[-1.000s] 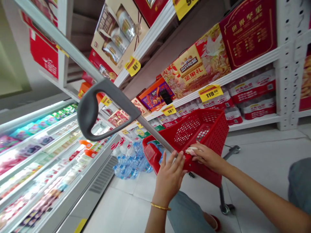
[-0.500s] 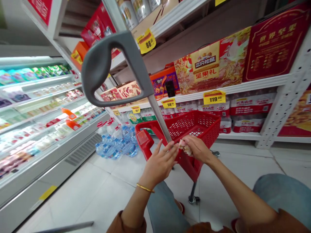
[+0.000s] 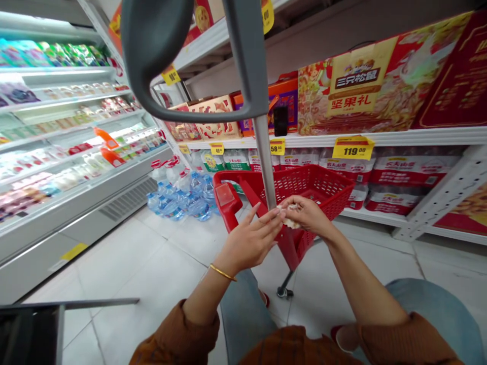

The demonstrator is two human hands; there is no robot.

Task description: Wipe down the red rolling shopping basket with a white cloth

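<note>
My right hand [image 3: 308, 215] is closed on a small pale crumpled thing [image 3: 289, 221], perhaps a tissue or wrapper, held against the near rim of a red wheeled shopping basket [image 3: 323, 190]. My left hand [image 3: 253, 238], with a gold bangle on the wrist, has its fingers stretched out and their tips touch that pale thing and the foot of the basket's grey pole [image 3: 264, 162]. The pole's grey loop handle [image 3: 160, 56] rises close to the camera at the top.
A chilled display case [image 3: 57, 147] runs along the left. Shelves of red gift boxes [image 3: 365, 86] and shrink-wrapped water packs [image 3: 399, 175] with yellow price tags fill the right. Water bottle packs [image 3: 182, 197] lie on the tiled floor beyond the basket. My knees in jeans are below.
The view has tipped down and closer, so the handle now fills the top. My hands have come together at the basket rim, left fingertips now meeting the pale thing.
</note>
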